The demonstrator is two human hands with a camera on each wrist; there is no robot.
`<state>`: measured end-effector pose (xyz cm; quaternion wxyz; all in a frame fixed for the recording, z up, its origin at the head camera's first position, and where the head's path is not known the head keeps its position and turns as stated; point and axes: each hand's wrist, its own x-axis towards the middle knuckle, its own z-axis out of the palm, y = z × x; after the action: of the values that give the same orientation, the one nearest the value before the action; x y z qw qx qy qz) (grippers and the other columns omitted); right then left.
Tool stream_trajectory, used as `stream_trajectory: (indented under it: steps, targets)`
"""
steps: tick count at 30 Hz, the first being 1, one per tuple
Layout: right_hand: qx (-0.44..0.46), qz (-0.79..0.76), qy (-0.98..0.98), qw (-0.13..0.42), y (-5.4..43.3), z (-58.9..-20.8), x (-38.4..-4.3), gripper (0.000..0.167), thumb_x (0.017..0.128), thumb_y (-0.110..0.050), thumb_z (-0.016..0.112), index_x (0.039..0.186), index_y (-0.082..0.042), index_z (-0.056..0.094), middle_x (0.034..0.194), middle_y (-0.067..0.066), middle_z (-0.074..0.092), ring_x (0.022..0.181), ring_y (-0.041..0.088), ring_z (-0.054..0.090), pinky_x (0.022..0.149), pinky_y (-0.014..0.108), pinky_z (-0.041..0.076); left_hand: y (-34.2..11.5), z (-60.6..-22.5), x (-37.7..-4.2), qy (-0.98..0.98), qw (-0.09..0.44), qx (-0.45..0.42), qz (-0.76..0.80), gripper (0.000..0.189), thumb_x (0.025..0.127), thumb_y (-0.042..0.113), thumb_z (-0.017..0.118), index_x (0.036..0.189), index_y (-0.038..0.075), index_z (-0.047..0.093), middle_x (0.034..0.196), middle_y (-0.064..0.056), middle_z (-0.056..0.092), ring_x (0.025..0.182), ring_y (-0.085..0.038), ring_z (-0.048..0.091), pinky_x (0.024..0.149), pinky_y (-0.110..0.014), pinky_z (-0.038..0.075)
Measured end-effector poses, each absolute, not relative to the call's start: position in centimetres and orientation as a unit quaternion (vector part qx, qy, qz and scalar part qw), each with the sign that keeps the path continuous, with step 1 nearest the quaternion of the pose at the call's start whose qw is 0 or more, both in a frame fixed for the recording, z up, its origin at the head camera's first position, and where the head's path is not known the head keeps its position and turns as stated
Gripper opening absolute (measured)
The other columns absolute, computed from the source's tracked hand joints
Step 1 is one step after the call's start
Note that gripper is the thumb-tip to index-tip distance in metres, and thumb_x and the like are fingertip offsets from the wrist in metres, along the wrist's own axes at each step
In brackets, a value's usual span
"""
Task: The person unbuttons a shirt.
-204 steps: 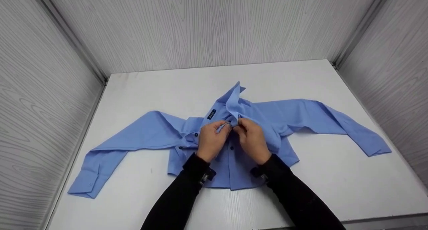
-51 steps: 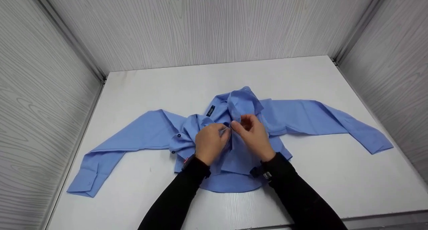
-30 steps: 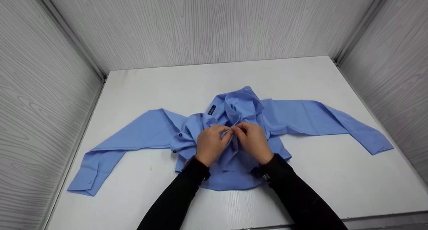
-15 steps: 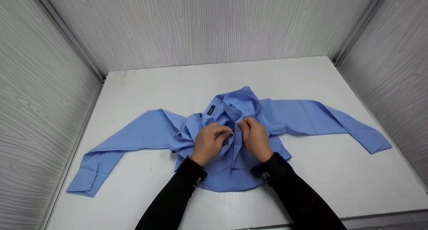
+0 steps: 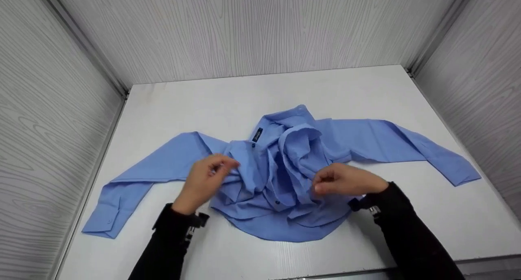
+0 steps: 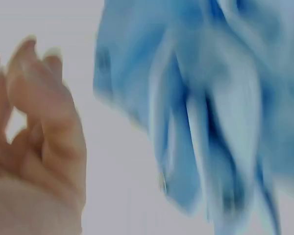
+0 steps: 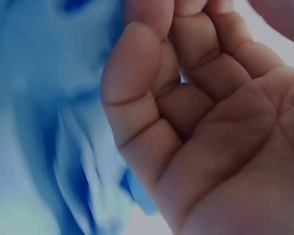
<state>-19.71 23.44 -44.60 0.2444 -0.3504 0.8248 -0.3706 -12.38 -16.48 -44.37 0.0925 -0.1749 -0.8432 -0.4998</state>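
Observation:
A blue long-sleeved shirt lies front up, bunched in the middle, its two front edges apart around a dark gap. One dark button shows low on the front edge, another near the collar. Over the shirt's left side is my left hand, its fingers loosely bent; the left wrist view shows bare table between that hand and the cloth. At the shirt's right side, my right hand overlaps the fabric in the head view. No cloth shows in its loosely bent fingers in the right wrist view.
The shirt lies on a white table. Its left sleeve and right sleeve stretch out sideways. Pale wood-grain panels enclose the back and both sides. A black label shows inside the collar.
Both hands have let go of the front edges at the middle and moved apart, left hand leftward, right hand rightward. The shirt front has fallen open and the hem has spread.

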Motion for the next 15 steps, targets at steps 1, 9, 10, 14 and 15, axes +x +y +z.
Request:
stream_trajectory:
  steps: [1,9,10,14,15]
  targets:
    - [-0.331,-0.379,0.839,0.206,24.0,-44.5,-20.7,0.022,0.108,-0.028,0.065,0.099,-0.011,0.077,0.088,0.0,0.07,0.079,0.01,0.061,0.071,0.023,0.05,-17.6,-44.6,-13.0,-0.856,0.115,-0.134,-0.486,0.022,0.109,0.02,0.063,0.114,0.008,0.081,0.108,-0.009,0.08,0.091,-0.012,0.066,0.077,-0.024,0.051]
    - [-0.155,-0.359,0.92,0.016,26.6,-46.5,-28.9,0.041,0.114,-0.027,0.053,0.141,0.004,0.06,0.128,0.025,0.068,0.109,0.037,0.064,0.092,0.042,0.048,-21.5,-49.1,-17.4,-0.926,0.042,-0.002,-0.375,0.042,0.11,0.027,0.061,0.141,-0.001,0.065,0.139,-0.022,0.069,0.126,-0.043,0.065,0.108,-0.055,0.051]
    - [-0.152,-0.367,0.917,0.027,26.4,-46.7,-29.6,0.045,0.114,-0.028,0.053,0.143,0.005,0.059,0.132,0.027,0.067,0.114,0.039,0.064,0.096,0.045,0.049,-21.1,-49.3,-17.8,-0.926,0.033,-0.004,-0.376,0.043,0.11,0.028,0.06,0.142,-0.002,0.064,0.139,-0.023,0.069,0.126,-0.042,0.066,0.108,-0.056,0.051]
    - [-0.147,-0.391,0.907,0.054,24.2,-46.3,-31.6,0.059,0.111,-0.035,0.059,0.15,0.008,0.053,0.137,0.033,0.065,0.127,0.046,0.063,0.109,0.055,0.049,-18.6,-48.9,-19.2,-0.934,0.028,-0.009,-0.357,0.048,0.108,0.036,0.064,0.141,0.001,0.066,0.132,-0.022,0.072,0.117,-0.039,0.07,0.103,-0.054,0.054]
    - [-0.145,-0.384,0.91,0.058,23.5,-46.1,-32.0,0.061,0.11,-0.036,0.06,0.151,0.008,0.051,0.138,0.033,0.065,0.128,0.046,0.063,0.11,0.056,0.049,-17.9,-48.7,-19.5,-0.937,0.026,-0.008,-0.347,0.049,0.106,0.036,0.066,0.14,0.001,0.067,0.132,-0.022,0.072,0.117,-0.039,0.07,0.103,-0.053,0.055]
